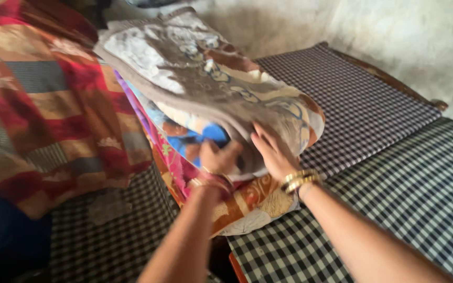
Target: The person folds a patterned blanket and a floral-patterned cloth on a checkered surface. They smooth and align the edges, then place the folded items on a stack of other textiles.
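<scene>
Checked mattress (394, 173) beside plastered wall (405, 31)

A stack of folded blankets (205, 105) lies on the checked mattress (384, 157), leaning against a red and orange patterned cloth. The top blanket (184, 63) is thick and brown with white and cream patches and blue outlines; its folded edge hangs over the front of the stack. Beneath it sits a blanket with bright blue and cream areas (195, 137), then a pink and purple flowered layer (158, 141). At the bottom lies an orange and white flowered blanket (252, 202), its corner jutting out over the mattress edge.
</scene>
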